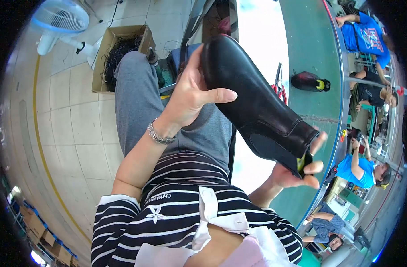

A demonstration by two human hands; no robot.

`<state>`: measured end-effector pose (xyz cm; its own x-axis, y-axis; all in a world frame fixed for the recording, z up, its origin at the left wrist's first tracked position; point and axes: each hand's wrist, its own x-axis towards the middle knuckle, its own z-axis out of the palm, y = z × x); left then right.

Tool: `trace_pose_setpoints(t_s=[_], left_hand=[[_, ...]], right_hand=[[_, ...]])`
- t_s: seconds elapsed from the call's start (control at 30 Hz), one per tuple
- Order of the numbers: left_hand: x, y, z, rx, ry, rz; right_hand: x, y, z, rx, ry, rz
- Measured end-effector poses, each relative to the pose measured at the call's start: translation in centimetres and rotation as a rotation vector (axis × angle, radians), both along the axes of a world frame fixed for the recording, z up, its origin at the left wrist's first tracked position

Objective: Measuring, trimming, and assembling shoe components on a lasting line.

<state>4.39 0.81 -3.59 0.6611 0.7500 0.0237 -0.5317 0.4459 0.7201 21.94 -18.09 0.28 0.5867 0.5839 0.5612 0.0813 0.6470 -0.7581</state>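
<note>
A black leather ankle boot (252,89) with an elastic side panel is held up in front of me, tilted, its toe at the upper left and its opening at the lower right. My left hand (192,91) grips it near the toe, thumb lying across the leather. At the other end, my right hand (297,173) is closed round the boot's top edge, with some fingers at the opening. A bit of yellow-green lining shows there. The boot's far side and sole are hidden.
Beyond the boot runs a white tabletop (261,22) with red-handled scissors (280,86). Alongside, a green work surface (308,49) bears another dark boot (309,82). To the left are a cardboard box (99,66) of black strands and a fan (63,20). Several co-workers are at the right.
</note>
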Motion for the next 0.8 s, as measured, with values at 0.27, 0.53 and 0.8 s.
trace_pose_setpoints(t_s=[0.27,0.53,0.8], left_hand=[[1.3,-0.9,1.2,0.131,0.089,0.230],[2.5,-0.7,1.8,0.120,0.135,0.329],[8.5,-5.6,-0.6,0.063,0.415,0.235]], right_hand=[[-0.7,-0.6,-2.4,-0.029,0.353,0.033],[-1.7,-0.1,-2.2,-0.080,0.264,-0.070],[7.9,-5.0,1.3,-0.356,0.484,-0.463]])
